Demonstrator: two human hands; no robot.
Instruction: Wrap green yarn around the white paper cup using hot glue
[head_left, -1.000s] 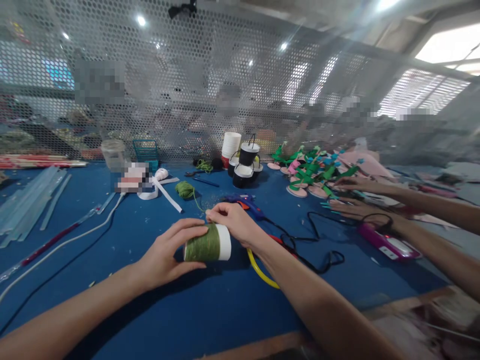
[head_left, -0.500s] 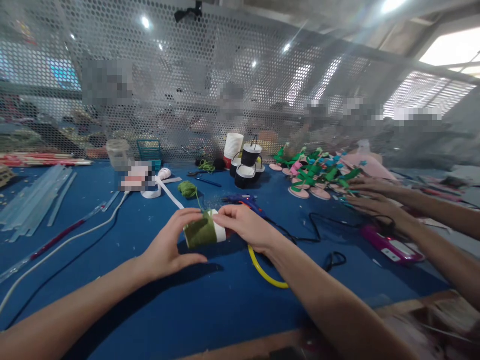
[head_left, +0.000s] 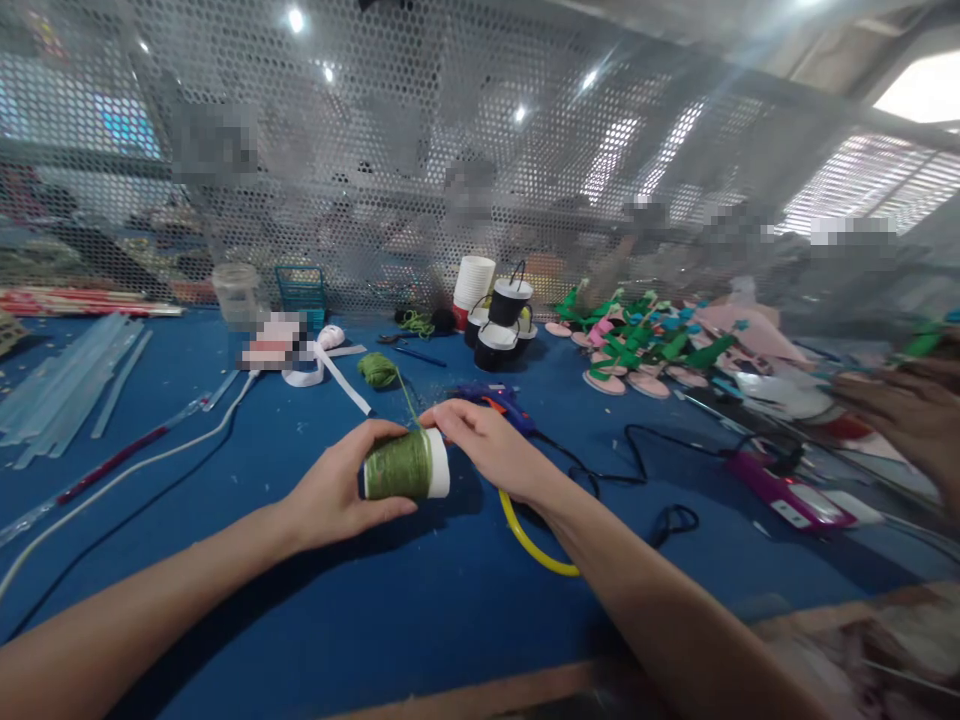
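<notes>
While our left hand (head_left: 341, 492) clasps the yarn-wrapped white cup (head_left: 407, 465) at frame centre, our right hand (head_left: 487, 447) pinches the fuzzy green strand (head_left: 406, 395); the cup now lies more level than before.

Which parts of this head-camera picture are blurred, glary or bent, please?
In the head view, ceiling lamps glare through the mesh screen, the co-worker's hand is motion-blurred, the picture's edges bend, and the green-wrapped cup between both hands is sharp.
</notes>
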